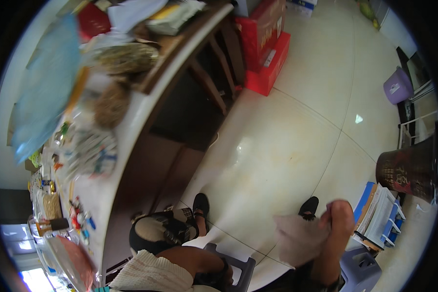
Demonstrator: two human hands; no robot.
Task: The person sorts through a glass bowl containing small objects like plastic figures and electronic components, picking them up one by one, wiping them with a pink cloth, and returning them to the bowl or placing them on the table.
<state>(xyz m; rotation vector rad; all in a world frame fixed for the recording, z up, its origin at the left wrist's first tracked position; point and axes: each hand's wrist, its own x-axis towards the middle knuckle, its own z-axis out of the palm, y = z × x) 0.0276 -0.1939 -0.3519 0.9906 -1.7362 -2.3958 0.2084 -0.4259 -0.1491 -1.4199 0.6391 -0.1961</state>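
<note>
My right hand (339,215) is raised at the lower right. Its fingers are closed on a greyish-pink cloth (301,239), which hangs to their left, slightly blurred. My left arm reaches out of a cream knit sleeve at the bottom, with a dark band at the wrist. The left hand (227,277) is low and in shadow beside a grey plastic stool (244,262); its fingers are not clear. Two black shoes, the left one (200,204) and the right one (308,206), rest on the tiled floor.
At left, a long counter (113,182) bears plastic bags, papers and small items. Red boxes (264,65) stand beyond its dark cabinet. On the right are a purple bin (398,85), a dark patterned bin (405,173), stacked folders (376,215) and another grey stool (361,270).
</note>
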